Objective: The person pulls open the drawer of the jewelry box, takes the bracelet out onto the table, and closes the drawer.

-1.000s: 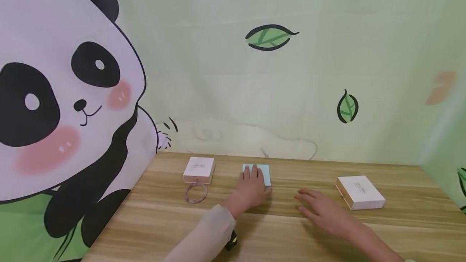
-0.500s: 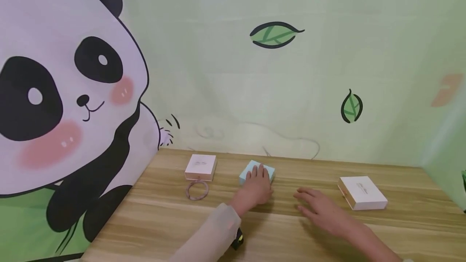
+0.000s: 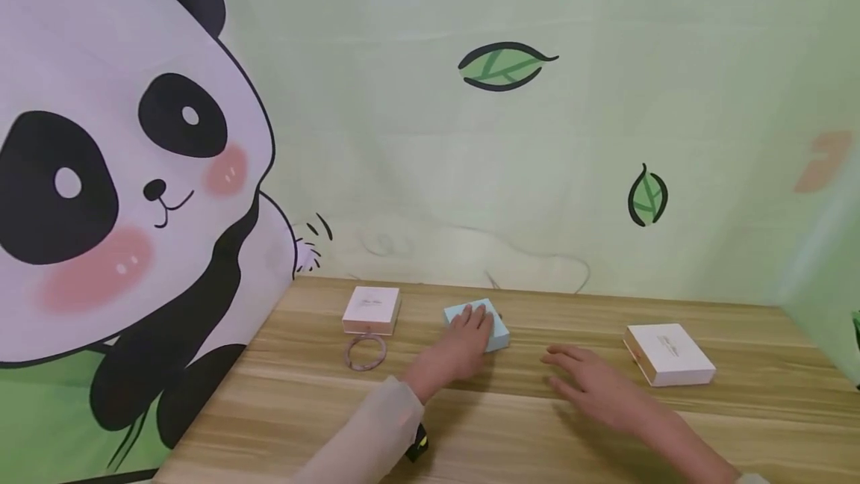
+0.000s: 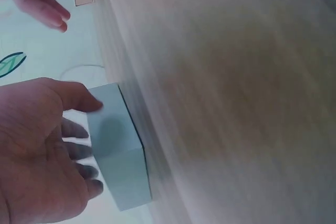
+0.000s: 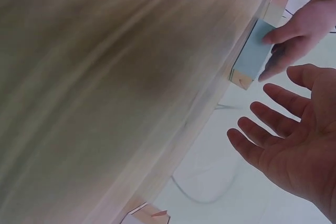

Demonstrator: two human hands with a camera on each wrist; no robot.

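Note:
A light blue box point(image 3: 499, 336) lies on the table, turned at an angle. My left hand point(image 3: 452, 349) rests on top of it with extended fingers. In the left wrist view, the thumb lies near the front face of the box point(image 4: 126, 177) and the other fingers reach over its top. The right wrist view shows a tan end on this box point(image 5: 251, 56) with a small tab. Apart from it, my right hand point(image 3: 598, 391) hovers over the table, fingers spread and holding nothing. A white box point(image 3: 668, 355) stands to the right of that hand.
Another white box point(image 3: 372, 310) with a pinkish side sits at the left, a mauve ring point(image 3: 365, 353) in front of it. A black and yellow object point(image 3: 418, 444) shows partly under the left sleeve. Behind the wooden table point(image 3: 269, 409) hangs a panda-print cloth point(image 3: 403, 133).
The light blue box has turned on the table from square-on to an angle, under my left hand. That hand has shifted slightly with it. My right hand stays about where it was.

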